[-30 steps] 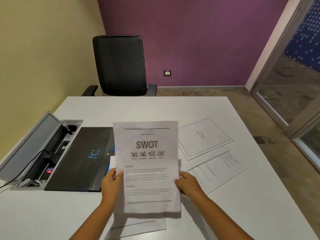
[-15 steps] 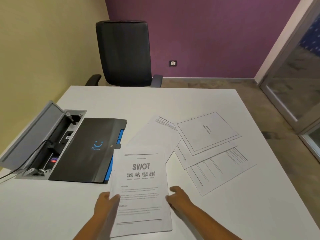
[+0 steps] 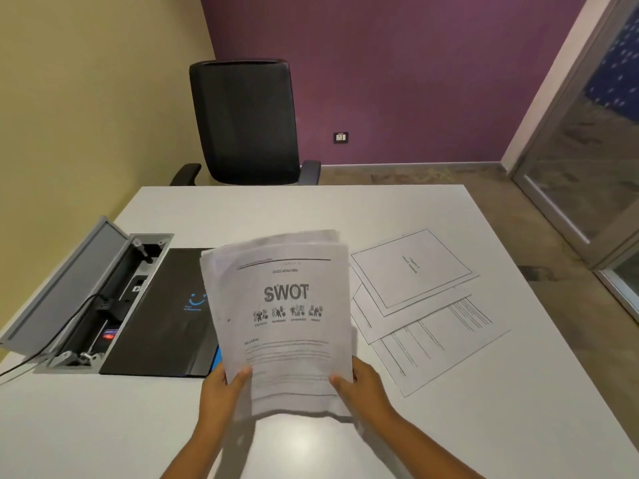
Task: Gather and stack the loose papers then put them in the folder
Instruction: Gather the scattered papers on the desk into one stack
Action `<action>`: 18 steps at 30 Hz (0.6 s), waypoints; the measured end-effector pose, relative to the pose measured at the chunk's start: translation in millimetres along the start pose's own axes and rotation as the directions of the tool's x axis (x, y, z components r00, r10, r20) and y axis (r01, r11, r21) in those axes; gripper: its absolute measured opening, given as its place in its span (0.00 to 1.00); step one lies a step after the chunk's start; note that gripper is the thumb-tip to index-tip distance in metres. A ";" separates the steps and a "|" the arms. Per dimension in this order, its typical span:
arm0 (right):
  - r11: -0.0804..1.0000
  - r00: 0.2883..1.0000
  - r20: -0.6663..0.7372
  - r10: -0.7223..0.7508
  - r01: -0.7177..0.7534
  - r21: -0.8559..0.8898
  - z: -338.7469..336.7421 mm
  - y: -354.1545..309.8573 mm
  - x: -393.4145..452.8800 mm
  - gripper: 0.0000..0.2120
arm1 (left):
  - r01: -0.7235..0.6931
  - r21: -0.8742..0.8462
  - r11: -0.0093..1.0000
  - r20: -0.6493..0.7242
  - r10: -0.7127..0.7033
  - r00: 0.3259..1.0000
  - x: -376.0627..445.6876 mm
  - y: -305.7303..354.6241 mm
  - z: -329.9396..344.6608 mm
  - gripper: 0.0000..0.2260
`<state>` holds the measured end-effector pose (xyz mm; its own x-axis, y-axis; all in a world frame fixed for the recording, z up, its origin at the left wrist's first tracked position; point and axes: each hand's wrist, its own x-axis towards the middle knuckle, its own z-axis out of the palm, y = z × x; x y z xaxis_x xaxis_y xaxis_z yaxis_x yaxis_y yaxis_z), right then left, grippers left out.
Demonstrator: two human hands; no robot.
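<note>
While your left hand (image 3: 221,387) and right hand (image 3: 359,385) each pinch a lower corner of the paper stack (image 3: 281,323), it's lifted off the white table (image 3: 380,209), SWOT page facing you. Thumbs on front, fingers behind. Black folder (image 3: 162,312) lies closed just left of your left hand; the stack hides its right edge. Beyond the folder, an open cable box (image 3: 86,295) with its lid up. Three loose papers (image 3: 415,305) lie fanned and overlapping right of your right hand, flat on the table, untouched. Black office chair (image 3: 245,122) at the far edge, well apart.
</note>
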<state>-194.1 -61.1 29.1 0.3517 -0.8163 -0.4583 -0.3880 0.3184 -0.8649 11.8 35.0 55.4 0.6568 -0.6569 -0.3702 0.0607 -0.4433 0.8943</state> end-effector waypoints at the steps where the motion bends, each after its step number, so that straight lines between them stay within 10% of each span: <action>1: 1.000 1.000 -0.014 -0.027 0.027 0.008 -2.9 -8.6 1.0 0.16 | -0.040 -0.018 0.999 0.003 0.040 0.999 1.9 6.3 -0.1 0.11; 18: 0.996 0.995 -0.046 -0.087 0.088 0.031 -15.6 -30.3 -4.2 0.07 | -0.200 -0.205 0.958 -0.022 0.200 0.980 -11.2 33.6 14.3 0.10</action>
<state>-197.1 -74.8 60.4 0.3445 -0.8620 -0.3718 -0.3285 0.2603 -0.9079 -4.3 18.8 86.0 0.6723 -0.7185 -0.1780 0.0804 -0.1682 0.9825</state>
